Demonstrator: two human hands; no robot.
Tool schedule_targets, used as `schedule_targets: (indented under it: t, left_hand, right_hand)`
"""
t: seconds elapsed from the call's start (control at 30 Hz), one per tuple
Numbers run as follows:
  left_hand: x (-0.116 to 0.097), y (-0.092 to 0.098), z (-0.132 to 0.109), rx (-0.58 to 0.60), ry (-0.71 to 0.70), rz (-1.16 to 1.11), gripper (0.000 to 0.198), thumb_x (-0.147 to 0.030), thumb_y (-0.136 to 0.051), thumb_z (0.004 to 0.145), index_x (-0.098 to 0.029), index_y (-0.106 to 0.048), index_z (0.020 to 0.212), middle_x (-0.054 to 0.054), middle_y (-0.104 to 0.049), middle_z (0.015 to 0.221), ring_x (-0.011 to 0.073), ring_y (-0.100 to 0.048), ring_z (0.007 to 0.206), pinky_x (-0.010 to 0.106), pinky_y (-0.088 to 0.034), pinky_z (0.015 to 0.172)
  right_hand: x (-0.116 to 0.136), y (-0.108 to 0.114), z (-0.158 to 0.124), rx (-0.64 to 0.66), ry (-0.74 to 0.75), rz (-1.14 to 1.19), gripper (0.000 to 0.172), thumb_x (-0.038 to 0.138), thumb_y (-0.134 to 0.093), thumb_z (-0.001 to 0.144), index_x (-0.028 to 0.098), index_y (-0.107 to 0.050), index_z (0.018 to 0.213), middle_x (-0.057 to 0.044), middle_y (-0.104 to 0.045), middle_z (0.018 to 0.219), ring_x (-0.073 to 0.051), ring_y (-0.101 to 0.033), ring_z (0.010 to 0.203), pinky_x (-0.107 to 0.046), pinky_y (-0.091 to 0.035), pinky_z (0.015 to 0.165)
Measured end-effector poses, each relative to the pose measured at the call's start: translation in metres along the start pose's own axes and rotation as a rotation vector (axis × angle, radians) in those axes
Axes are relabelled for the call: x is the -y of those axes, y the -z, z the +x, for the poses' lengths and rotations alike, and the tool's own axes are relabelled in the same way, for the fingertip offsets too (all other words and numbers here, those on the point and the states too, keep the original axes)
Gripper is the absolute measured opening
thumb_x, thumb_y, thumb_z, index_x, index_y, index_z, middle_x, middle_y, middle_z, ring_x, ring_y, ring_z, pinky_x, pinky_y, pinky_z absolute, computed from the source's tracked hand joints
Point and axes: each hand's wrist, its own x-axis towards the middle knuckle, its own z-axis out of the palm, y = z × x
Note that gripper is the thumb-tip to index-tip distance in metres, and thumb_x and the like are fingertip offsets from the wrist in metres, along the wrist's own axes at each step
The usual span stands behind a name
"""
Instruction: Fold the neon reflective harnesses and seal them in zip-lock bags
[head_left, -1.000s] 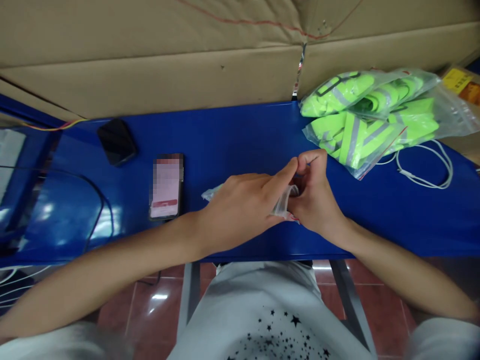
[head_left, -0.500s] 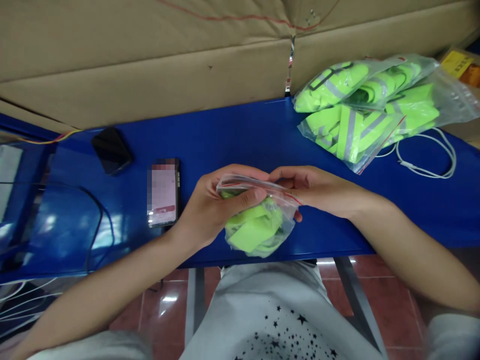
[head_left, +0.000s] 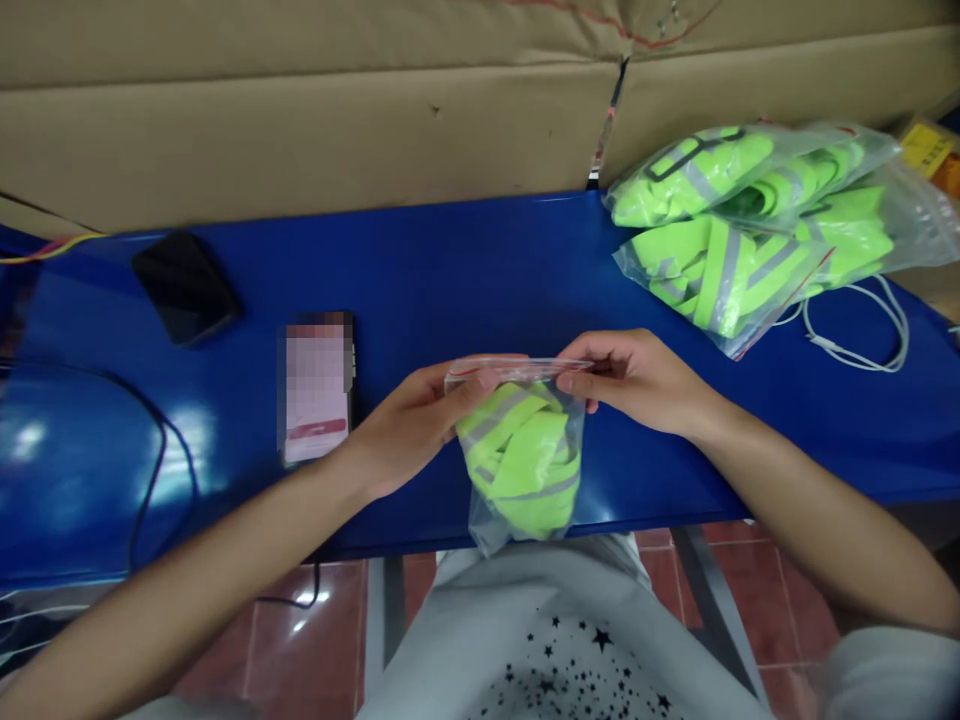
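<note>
A clear zip bag (head_left: 525, 450) with a folded neon-green reflective vest inside hangs upright over the near edge of the blue table (head_left: 465, 270). My left hand (head_left: 416, 425) pinches the left end of its top strip. My right hand (head_left: 637, 380) pinches the right end of the same strip. Both hands are closed on the bag's top edge, which has a thin red line along it.
Several bagged green vests (head_left: 750, 230) are piled at the back right, with a white cable (head_left: 855, 335) beside them. A phone with a lit screen (head_left: 315, 385) and a black phone (head_left: 184, 287) lie at the left. Cardboard boxes (head_left: 337, 110) wall the back.
The bag was flat under my hands, then lifted. Now it hangs straight down from its top strip, and my hands have spread to its two ends.
</note>
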Motion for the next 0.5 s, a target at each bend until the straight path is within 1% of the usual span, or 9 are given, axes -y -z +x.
schedule_targets:
  t: [0.07,0.13,0.17,0.27,0.3,0.33,0.37,0.43,0.5]
  left_hand:
    - [0.003,0.008,0.001,0.06,0.059,-0.007,0.037,-0.051,-0.074,0.092,-0.023,-0.08,0.115,0.007,-0.079,0.119,0.0241,-0.073,0.113,0.029,-0.059,0.094]
    - [0.006,0.013,0.003,0.084,0.097,-0.021,0.042,-0.056,-0.068,0.095,-0.021,-0.08,0.116,0.008,-0.081,0.113,0.026,-0.074,0.112,0.033,-0.059,0.095]
    - [0.007,0.015,0.004,0.101,0.107,-0.035,0.046,-0.058,-0.065,0.097,-0.02,-0.079,0.117,0.008,-0.081,0.113,0.0267,-0.074,0.113,0.034,-0.059,0.098]
    - [0.009,0.019,0.007,0.184,0.126,-0.087,0.057,-0.066,-0.056,0.099,-0.02,-0.077,0.125,0.009,-0.078,0.125,0.0285,-0.069,0.124,0.039,-0.054,0.108]
    - [0.01,0.02,0.007,0.203,0.122,-0.093,0.059,-0.069,-0.056,0.097,-0.022,-0.076,0.127,0.008,-0.077,0.127,0.0289,-0.069,0.125,0.039,-0.053,0.109]
    - [0.011,0.022,0.007,0.208,0.107,-0.084,0.058,-0.069,-0.059,0.095,-0.024,-0.076,0.128,0.007,-0.077,0.128,0.0289,-0.068,0.126,0.039,-0.053,0.11]
    - [0.012,0.024,0.007,0.199,0.085,-0.063,0.054,-0.065,-0.066,0.093,-0.026,-0.076,0.128,0.005,-0.077,0.128,0.0286,-0.069,0.125,0.039,-0.053,0.11]
    - [0.015,0.027,0.007,0.17,0.037,-0.017,0.044,-0.052,-0.076,0.09,-0.03,-0.076,0.128,0.002,-0.077,0.126,0.0272,-0.071,0.121,0.038,-0.053,0.109]
    - [0.019,0.029,0.006,0.153,0.016,0.011,0.039,-0.043,-0.079,0.089,-0.034,-0.076,0.127,-0.001,-0.078,0.124,0.0254,-0.071,0.12,0.035,-0.054,0.107]
  right_hand:
    - [0.0,0.007,0.002,0.033,-0.042,0.022,0.031,0.041,-0.086,0.078,0.016,-0.077,0.094,-0.001,-0.071,0.076,-0.01,-0.064,0.064,-0.02,-0.055,0.054]
    - [0.002,0.013,0.003,0.05,-0.084,0.073,0.032,0.043,-0.086,0.079,0.015,-0.077,0.092,-0.002,-0.071,0.074,-0.011,-0.065,0.063,-0.021,-0.056,0.053]
    - [0.002,0.015,0.004,0.05,-0.098,0.093,0.032,0.044,-0.086,0.08,0.015,-0.077,0.091,-0.002,-0.071,0.072,-0.011,-0.065,0.062,-0.021,-0.056,0.053]
    - [0.001,0.016,0.008,0.018,-0.102,0.079,0.031,0.044,-0.084,0.082,0.014,-0.074,0.085,-0.001,-0.07,0.068,-0.01,-0.064,0.059,-0.019,-0.054,0.052]
    - [0.0,0.014,0.009,-0.002,-0.092,0.054,0.031,0.043,-0.085,0.082,0.014,-0.073,0.083,0.0,-0.069,0.066,-0.009,-0.063,0.058,-0.018,-0.053,0.051]
    - [-0.001,0.012,0.01,-0.029,-0.077,0.026,0.03,0.042,-0.085,0.082,0.015,-0.072,0.082,0.0,-0.068,0.065,-0.009,-0.063,0.057,-0.017,-0.052,0.049]
    - [-0.002,0.01,0.01,-0.057,-0.059,0.001,0.03,0.043,-0.084,0.083,0.015,-0.071,0.082,0.001,-0.067,0.065,-0.008,-0.062,0.056,-0.016,-0.051,0.048]
    - [-0.003,0.007,0.011,-0.076,-0.033,-0.036,0.03,0.043,-0.081,0.086,0.016,-0.07,0.086,0.001,-0.067,0.067,-0.008,-0.062,0.057,-0.016,-0.051,0.047]
    - [-0.002,0.007,0.011,-0.033,-0.036,-0.054,0.028,0.043,-0.079,0.088,0.016,-0.07,0.089,0.001,-0.067,0.07,-0.008,-0.062,0.058,-0.016,-0.051,0.049]
